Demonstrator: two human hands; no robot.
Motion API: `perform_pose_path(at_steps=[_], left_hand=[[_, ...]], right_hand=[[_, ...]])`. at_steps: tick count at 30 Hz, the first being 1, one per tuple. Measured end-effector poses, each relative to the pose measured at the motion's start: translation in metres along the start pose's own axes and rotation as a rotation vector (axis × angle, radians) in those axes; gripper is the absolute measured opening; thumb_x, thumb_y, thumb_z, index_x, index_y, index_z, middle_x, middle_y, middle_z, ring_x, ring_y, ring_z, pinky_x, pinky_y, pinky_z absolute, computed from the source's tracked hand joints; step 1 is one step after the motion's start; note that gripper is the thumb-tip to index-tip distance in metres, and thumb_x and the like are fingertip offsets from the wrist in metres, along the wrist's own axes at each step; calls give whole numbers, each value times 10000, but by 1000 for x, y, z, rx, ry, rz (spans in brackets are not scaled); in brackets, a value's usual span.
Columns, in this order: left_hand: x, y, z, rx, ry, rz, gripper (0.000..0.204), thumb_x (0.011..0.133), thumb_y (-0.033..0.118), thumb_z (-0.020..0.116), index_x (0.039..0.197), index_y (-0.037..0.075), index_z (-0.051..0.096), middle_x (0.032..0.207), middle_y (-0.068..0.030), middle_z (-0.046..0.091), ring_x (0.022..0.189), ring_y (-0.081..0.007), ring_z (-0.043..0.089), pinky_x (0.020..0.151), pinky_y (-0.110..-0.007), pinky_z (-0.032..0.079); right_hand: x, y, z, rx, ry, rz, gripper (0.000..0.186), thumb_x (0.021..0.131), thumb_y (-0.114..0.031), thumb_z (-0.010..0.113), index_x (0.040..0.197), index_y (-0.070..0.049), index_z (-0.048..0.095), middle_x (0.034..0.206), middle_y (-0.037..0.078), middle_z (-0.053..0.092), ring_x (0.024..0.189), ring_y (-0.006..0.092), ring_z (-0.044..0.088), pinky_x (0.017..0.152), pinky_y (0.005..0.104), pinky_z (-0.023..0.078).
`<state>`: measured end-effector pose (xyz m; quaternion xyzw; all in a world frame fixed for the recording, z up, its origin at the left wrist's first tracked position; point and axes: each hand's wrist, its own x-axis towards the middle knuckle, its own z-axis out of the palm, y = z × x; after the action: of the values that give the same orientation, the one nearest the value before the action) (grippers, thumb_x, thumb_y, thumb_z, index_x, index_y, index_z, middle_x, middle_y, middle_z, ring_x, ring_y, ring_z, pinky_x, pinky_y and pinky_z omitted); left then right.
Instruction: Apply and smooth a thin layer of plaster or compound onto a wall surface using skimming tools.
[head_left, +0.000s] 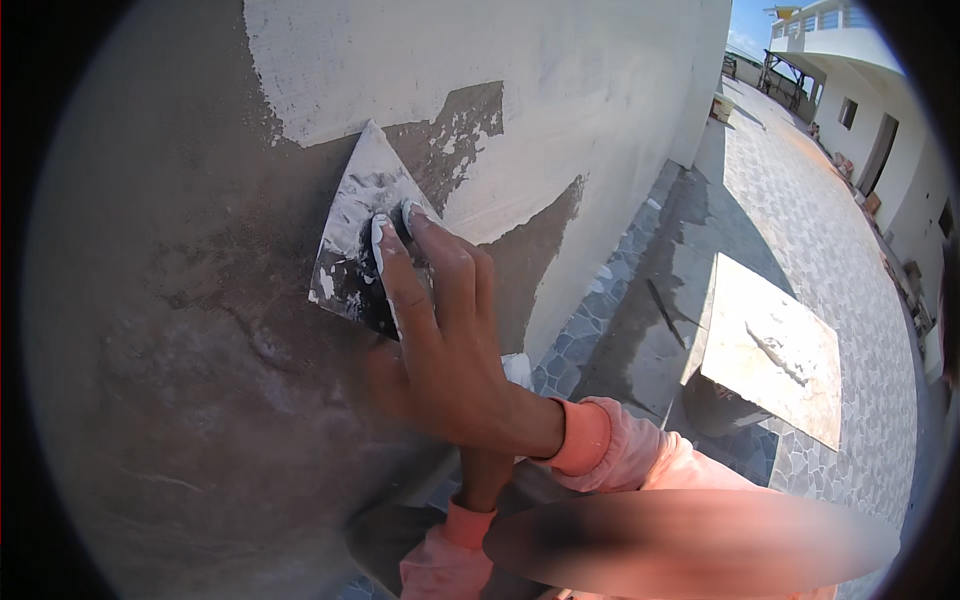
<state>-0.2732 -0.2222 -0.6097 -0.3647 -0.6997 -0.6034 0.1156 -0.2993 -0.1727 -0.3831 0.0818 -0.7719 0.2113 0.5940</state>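
One hand (440,340) presses flat steel trowel (360,240) against rough wall (180,330).

My right hand (440,340) covers the lower right part of the flat metal plastering trowel smeared with white putty (352,245), so I can't see its handle or how the palm grips it. My left hand (485,480) sits mostly behind the right wrist; I cannot tell what it holds. A smeared oval blur hides the pink sleeves below. The far white building (850,60) is cut by the rim.
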Motion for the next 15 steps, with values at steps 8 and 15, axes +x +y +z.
perform_pose_path(at_steps=[8, 15], left_hand=[[31, 50, -10, -87, -105, -417, 222, 911, 183, 515, 959, -33, 541, 762, -237, 580, 702, -401, 572, 654, -409, 446], [25, 42, -5, -75, -123, -345, 224, 909, 184, 516, 836, -28, 503, 711, -241, 529, 643, -406, 504, 615, -427, 412]], right_hand=[[37, 98, -93, 15, 198, 519, 157, 865, -35, 407, 979, 48, 474, 678, 95, 492, 575, 151, 426, 556, 334, 403], [44, 283, -88, -291, 256, 706, 302, 828, -128, 435, 1030, 78, 524, 786, 185, 598, 710, 279, 604, 675, 391, 466]])
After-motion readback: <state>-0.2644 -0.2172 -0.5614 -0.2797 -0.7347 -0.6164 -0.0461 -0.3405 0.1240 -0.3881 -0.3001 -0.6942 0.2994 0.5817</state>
